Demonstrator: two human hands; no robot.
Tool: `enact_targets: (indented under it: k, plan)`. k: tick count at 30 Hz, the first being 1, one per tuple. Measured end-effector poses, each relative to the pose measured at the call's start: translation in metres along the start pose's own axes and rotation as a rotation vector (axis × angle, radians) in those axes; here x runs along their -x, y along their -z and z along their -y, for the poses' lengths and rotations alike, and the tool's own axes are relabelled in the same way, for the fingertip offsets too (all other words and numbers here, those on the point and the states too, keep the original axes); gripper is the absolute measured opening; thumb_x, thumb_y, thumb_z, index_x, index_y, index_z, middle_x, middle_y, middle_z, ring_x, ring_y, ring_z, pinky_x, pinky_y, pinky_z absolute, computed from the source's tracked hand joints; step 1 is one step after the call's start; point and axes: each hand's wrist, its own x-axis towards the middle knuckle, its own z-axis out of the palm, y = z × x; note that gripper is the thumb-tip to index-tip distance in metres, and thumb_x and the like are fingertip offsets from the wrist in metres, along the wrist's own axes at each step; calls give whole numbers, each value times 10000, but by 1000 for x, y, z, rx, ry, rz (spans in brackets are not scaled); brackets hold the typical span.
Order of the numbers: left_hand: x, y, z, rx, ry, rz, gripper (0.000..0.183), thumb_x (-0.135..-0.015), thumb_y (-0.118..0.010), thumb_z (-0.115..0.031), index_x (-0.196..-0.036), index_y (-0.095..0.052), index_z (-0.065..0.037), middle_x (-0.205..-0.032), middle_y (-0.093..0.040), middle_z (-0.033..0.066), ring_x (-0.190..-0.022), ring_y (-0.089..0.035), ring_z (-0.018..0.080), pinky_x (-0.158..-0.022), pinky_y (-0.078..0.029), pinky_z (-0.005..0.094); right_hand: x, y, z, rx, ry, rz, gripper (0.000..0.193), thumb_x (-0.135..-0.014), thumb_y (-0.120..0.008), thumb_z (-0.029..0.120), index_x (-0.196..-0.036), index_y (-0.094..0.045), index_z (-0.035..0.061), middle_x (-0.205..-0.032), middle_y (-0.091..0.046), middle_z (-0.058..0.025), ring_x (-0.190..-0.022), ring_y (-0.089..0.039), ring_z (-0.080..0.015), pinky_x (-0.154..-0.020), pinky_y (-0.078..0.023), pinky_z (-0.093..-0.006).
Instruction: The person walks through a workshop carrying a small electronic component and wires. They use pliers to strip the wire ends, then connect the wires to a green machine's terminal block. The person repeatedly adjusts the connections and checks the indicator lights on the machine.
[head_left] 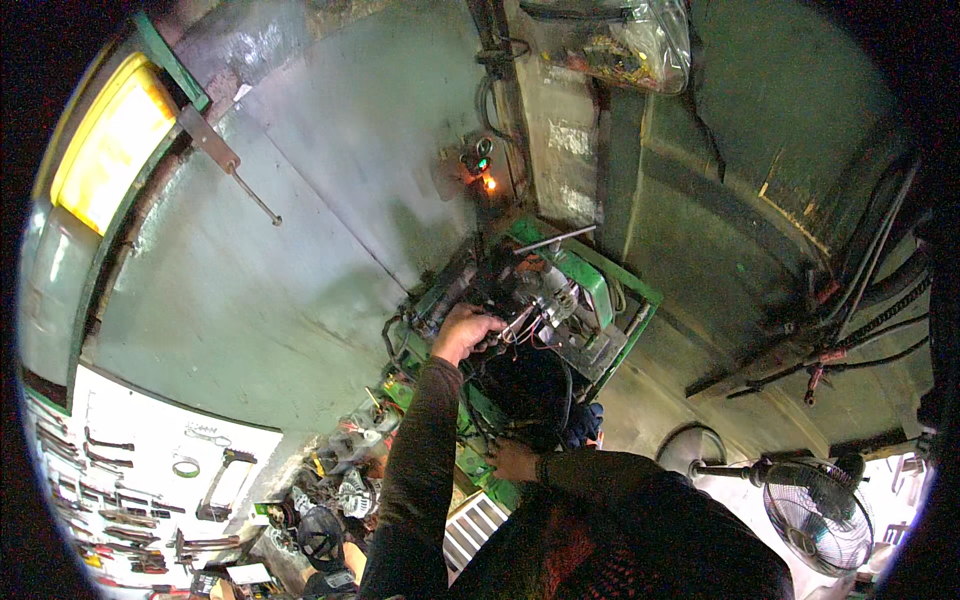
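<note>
My left hand [465, 333] reaches forward to a green-framed machine [628, 345], its fingers pinched together at a bundle of thin wires [540, 325]. Slim shiny metal shows at the fingertips, too small to name. Beyond the wires sits a silvery metal part [556, 298], beside a curved green cover [592, 288]. Nearer to me, a dark rounded body [525, 395] lies in shadow between my hands. My right hand [513, 460] is low against the green frame near that body; its fingers are mostly lost in shadow, and whether they grip anything is unclear.
A green and an orange lamp [489, 184] glow behind the machine. Loose metal parts [355, 495] are piled at lower left, near a white board [185, 465] hung with tools. A standing fan [818, 515] is at lower right; cables [865, 260] hang on the right wall.
</note>
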Motion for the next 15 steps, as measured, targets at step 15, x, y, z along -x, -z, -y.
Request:
enact_targets:
  k: [15]
  plan:
    - [5,0,0,-126,-48,-4,137,-782,-774,-215,-869,-754,-112,-804,-712,-15,-637,-603,121,-532,-446,285,-13,-16,2,77,131,-27,215,-799,-612,233,-800,-781,99,-1355,-576,-142,-1229,-509,-487,-936,-486,-610]
